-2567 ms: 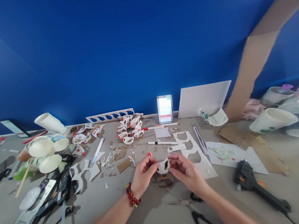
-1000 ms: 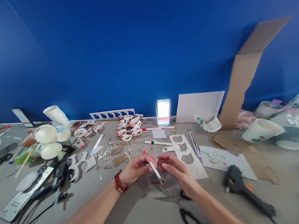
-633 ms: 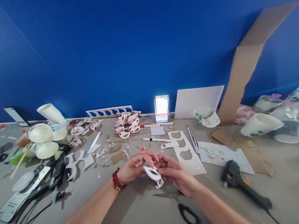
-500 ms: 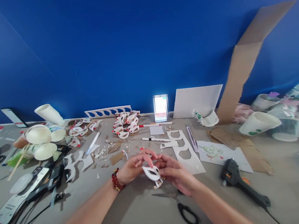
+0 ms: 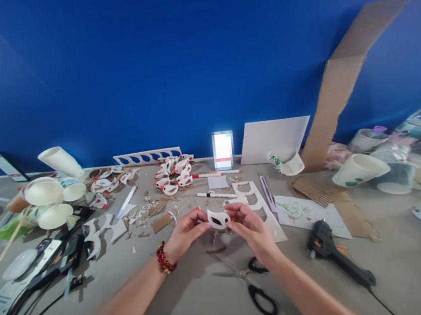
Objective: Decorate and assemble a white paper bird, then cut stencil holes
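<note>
A small white bird figure [image 5: 219, 219], cut from board, is held up between my two hands. It has a dark oval on its body, a black eye dot, and thin legs over a small brown base. My left hand [image 5: 184, 234], with a red bead bracelet at the wrist, pinches its left end. The right end sits between the thumb and fingers of my right hand [image 5: 251, 227]. Beneath my right hand, black-handled scissors [image 5: 263, 300] lie on the table with their blades parted.
Several similar birds [image 5: 169, 188] are piled at the back. Cut white board [image 5: 274, 228], a craft knife [image 5: 267, 194] and a marker [image 5: 216, 195] lie beyond my hands. At right rest a glue gun [image 5: 337, 254] and a bird drawing [image 5: 295, 211]. Cables and a power strip [image 5: 23, 277] occupy the left.
The bird has turned from a steep tilt to nearly level and risen slightly. My hands have moved apart to its two ends. The whole view has shifted a little.
</note>
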